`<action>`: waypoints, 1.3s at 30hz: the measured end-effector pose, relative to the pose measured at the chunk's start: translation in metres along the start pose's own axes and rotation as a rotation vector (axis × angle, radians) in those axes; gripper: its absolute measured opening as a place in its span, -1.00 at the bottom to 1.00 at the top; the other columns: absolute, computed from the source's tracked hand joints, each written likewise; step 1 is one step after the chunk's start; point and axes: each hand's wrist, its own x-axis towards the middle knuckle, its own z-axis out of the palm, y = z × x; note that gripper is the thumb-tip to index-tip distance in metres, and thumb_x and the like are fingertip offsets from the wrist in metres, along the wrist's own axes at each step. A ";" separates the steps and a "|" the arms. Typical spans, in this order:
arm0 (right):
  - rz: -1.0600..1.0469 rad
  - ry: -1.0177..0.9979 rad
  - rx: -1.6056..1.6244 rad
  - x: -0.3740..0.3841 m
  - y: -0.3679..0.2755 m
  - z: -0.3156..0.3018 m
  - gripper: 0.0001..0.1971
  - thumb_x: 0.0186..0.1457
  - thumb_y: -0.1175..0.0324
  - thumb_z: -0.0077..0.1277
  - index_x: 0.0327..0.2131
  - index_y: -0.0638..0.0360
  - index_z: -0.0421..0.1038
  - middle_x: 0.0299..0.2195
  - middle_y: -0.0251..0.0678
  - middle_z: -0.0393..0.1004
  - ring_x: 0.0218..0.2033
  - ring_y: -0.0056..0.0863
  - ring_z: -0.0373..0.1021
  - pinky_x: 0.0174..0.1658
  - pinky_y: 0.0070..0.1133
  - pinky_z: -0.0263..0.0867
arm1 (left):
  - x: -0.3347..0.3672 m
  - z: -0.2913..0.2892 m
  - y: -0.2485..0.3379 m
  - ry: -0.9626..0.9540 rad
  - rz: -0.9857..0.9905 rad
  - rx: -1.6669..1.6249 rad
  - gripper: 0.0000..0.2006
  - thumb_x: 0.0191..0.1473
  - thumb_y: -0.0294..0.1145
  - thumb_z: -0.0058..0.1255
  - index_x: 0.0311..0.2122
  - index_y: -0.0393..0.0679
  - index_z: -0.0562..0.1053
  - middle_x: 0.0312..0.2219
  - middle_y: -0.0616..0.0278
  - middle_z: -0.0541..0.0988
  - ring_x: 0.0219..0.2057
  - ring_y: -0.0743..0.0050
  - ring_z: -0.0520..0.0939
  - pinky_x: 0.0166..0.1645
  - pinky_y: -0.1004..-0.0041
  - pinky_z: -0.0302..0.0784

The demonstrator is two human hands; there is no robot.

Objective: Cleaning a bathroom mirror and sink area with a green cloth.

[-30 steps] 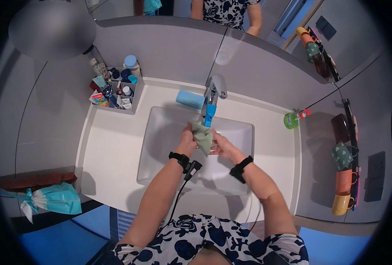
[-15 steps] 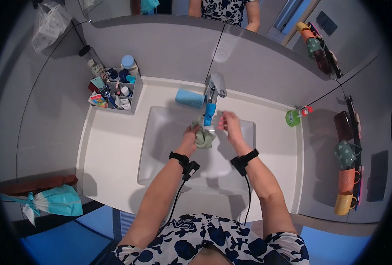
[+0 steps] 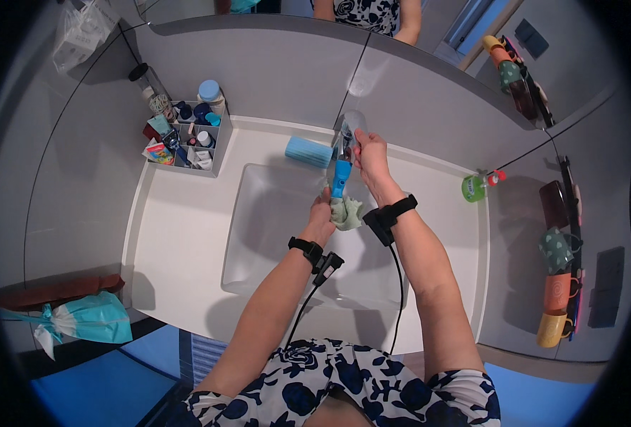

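A pale green cloth (image 3: 347,214) hangs in the white sink (image 3: 255,228), gripped at its left side by my left hand (image 3: 320,217). Right above it is the blue tip (image 3: 340,179) of the spout. At the back, the fingers of my right hand (image 3: 372,158) are closed on the lever of the chrome faucet (image 3: 352,122). Whether water runs onto the cloth is hard to make out.
Left of the faucet lies a light blue ribbed sponge-like block (image 3: 308,151). A grey organizer (image 3: 216,156) full of toiletries fills the counter's back left corner. At the right edge stands a green soap bottle (image 3: 473,188). Mugs (image 3: 557,293) hang on the right wall.
My right hand has gone from above the sink up and back to the faucet lever and closed on it. My left hand and the cloth have shifted slightly right and away from me.
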 end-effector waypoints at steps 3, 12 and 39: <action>0.013 -0.018 0.025 0.001 -0.004 0.002 -0.84 0.13 0.33 -0.06 -0.43 0.18 0.23 -0.73 -0.53 0.17 -0.78 -0.77 0.05 -0.76 -0.73 -0.09 | -0.001 -0.001 0.001 -0.009 0.029 0.001 -0.65 0.23 -0.12 -0.27 -0.08 -0.19 0.27 -0.28 0.04 0.49 -0.27 0.12 0.57 -0.17 0.11 0.54; -0.008 -0.137 -0.077 0.003 -0.005 -0.007 -0.73 0.14 0.21 -0.08 -0.30 0.26 0.23 -0.67 -0.46 0.21 -0.73 -0.68 0.15 -0.71 -0.69 0.03 | -0.010 0.007 0.005 -0.002 0.047 0.078 -0.62 0.22 -0.10 -0.25 -0.03 -0.19 0.26 -0.24 0.04 0.48 -0.24 0.10 0.56 -0.15 0.11 0.53; -0.219 -0.156 -0.603 -0.048 0.182 -0.039 -0.74 0.13 0.32 -0.25 -0.21 0.24 0.36 -0.26 -0.10 0.47 -0.25 -0.20 0.42 -0.21 -0.36 0.30 | -0.019 -0.024 0.014 -0.290 -0.001 0.373 -0.66 0.21 -0.15 -0.32 0.01 -0.08 0.28 -0.13 0.22 0.42 -0.08 0.34 0.45 -0.08 0.26 0.43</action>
